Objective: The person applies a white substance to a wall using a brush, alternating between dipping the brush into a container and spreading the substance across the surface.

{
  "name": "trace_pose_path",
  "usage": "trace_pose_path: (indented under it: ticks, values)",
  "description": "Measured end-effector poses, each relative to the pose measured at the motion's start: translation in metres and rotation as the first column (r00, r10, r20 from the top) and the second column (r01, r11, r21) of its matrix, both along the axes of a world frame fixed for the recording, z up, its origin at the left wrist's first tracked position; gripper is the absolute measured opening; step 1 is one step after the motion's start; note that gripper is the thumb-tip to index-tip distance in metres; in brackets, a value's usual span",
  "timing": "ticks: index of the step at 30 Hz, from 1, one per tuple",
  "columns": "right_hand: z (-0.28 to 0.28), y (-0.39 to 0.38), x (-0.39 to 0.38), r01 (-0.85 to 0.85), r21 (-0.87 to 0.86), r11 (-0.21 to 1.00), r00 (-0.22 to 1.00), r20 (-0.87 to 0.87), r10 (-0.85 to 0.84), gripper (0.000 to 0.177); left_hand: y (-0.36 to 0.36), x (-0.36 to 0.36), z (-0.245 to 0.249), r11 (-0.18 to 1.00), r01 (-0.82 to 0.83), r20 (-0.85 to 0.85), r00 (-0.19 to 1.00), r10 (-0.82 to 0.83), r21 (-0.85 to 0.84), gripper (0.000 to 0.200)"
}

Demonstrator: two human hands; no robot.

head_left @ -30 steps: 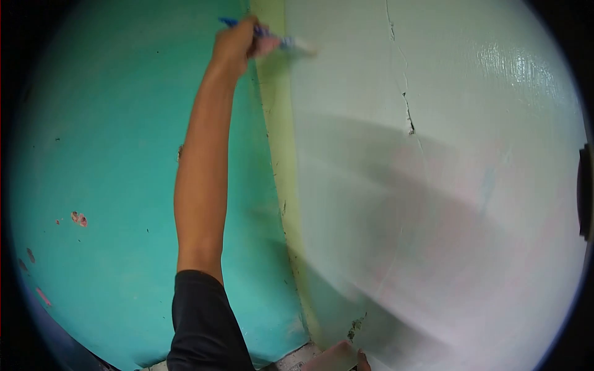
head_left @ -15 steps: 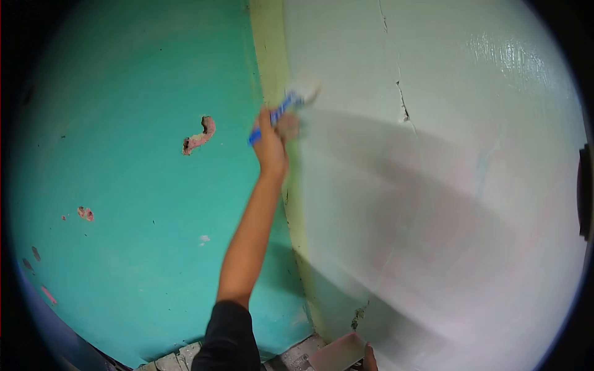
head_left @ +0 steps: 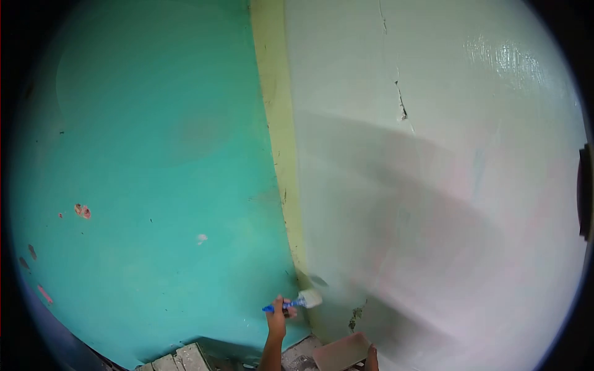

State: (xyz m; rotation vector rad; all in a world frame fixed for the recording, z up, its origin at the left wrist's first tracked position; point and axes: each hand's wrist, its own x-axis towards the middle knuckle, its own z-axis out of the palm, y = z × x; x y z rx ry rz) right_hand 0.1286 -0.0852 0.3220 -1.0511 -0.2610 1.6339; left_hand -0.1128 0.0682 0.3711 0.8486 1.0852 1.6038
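Observation:
My left hand (head_left: 278, 313) is closed around the blue handle of a paintbrush (head_left: 309, 298), low in the view beside the wall corner. The brush is held sideways, its pale bristles pointing right, over the bottom of the yellow strip (head_left: 286, 204) and the white wall's edge. Below and to the right, my right hand (head_left: 371, 358) grips the right side of a pinkish rectangular tray (head_left: 341, 350). Only a finger or thumb of that hand shows at the tray's edge; the rest is cut off by the frame.
A green wall (head_left: 154, 179) with chipped patches (head_left: 82, 211) stands at left. The white wall (head_left: 445, 204) at right has a crack (head_left: 401, 102), a damaged spot (head_left: 355, 316) low down, and a wet-looking shine (head_left: 510, 62). Greyish blocks (head_left: 179, 360) lie at the bottom.
My left hand has come down with the paintbrush, from high on the corner to just above the tray. My right hand and the tray have barely moved.

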Motion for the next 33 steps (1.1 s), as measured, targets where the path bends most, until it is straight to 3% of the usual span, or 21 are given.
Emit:
trace_pose_path:
  ticks: [2, 5, 9, 11, 12, 18, 19, 25, 33]
  values:
    - [-0.008, -0.007, 0.002, 0.015, 0.014, 1.0, 1.0, 0.002, -0.015, 0.069, -0.047, -0.006, -0.008, 0.997, 0.027, -0.168, 0.985, -0.039, -0.072, 0.04]
    - [-0.041, 0.002, 0.002, 0.043, 0.115, 0.992, 0.998, 0.051, -0.049, 0.07, -0.079, -0.002, 0.01, 0.996, 0.059, -0.218, 0.973, -0.072, -0.064, 0.039]
    - [-0.033, 0.022, -0.006, -0.075, 0.139, 0.987, 0.994, 0.087, 0.063, 0.073, -0.092, 0.006, 0.026, 0.996, 0.077, -0.309, 0.947, -0.088, -0.047, 0.038]
    - [-0.025, 0.025, -0.014, -0.097, 0.1, 0.99, 0.995, -0.027, 0.1, 0.072, -0.091, 0.006, 0.033, 0.994, 0.088, -0.401, 0.91, -0.104, -0.058, 0.039]
    - [-0.025, 0.027, -0.017, -0.08, 0.11, 0.991, 0.997, -0.003, 0.081, 0.069, -0.09, 0.006, 0.034, 0.993, 0.099, -0.449, 0.885, -0.119, -0.069, 0.04]
    - [-0.006, 0.03, -0.024, -0.081, 0.106, 0.991, 0.991, 0.111, 0.07, 0.073, -0.086, 0.002, 0.048, 0.974, 0.193, -0.714, 0.698, -0.048, 0.123, 0.041]
    - [-0.011, 0.029, -0.022, -0.074, 0.103, 0.992, 0.993, 0.101, 0.063, 0.072, -0.09, 0.009, 0.056, 0.981, 0.175, -0.699, 0.712, -0.064, 0.088, 0.037]
    - [-0.003, 0.024, -0.018, -0.114, 0.114, 0.987, 0.991, 0.088, 0.104, 0.069, -0.093, 0.028, 0.074, 0.943, 0.32, -0.844, 0.527, -0.096, 0.092, 0.031]
    - [-0.004, 0.025, -0.017, -0.083, 0.177, 0.981, 0.985, 0.165, 0.054, 0.062, -0.077, 0.052, 0.051, 0.918, 0.383, -0.837, 0.531, -0.129, 0.101, 0.036]
